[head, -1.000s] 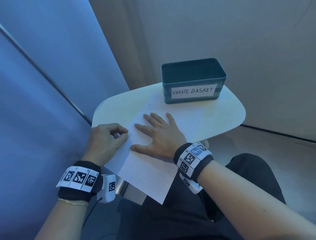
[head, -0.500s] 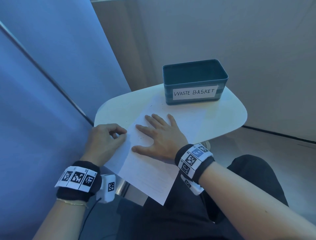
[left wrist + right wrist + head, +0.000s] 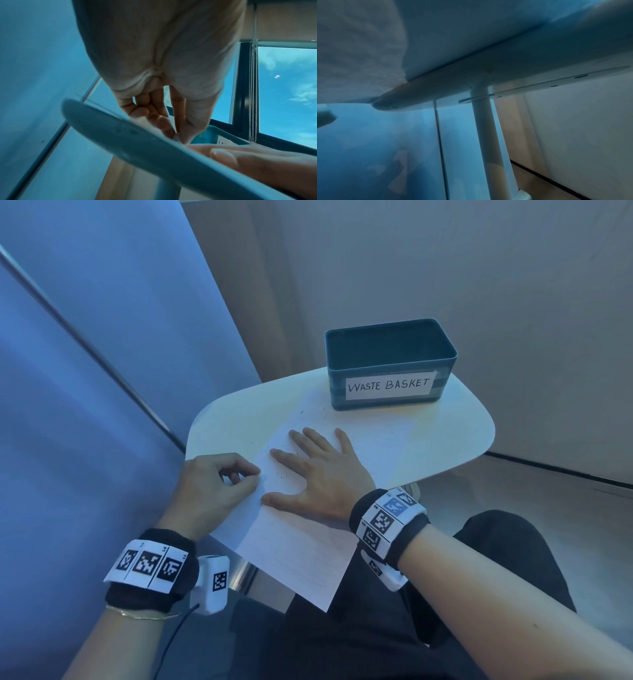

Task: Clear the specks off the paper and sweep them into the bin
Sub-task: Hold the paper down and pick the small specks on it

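While right hand (image 3: 322, 477) flattens paper (image 3: 301, 546), bin (image 3: 387, 364) stands beyond.

Small white table (image 3: 462, 436), window blind cord (image 3: 253, 94)

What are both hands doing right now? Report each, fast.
Left hand: fingers curled, pinching a small white piece at the paper's left edge.
Right hand: open, flat on the paper, fingers spread.
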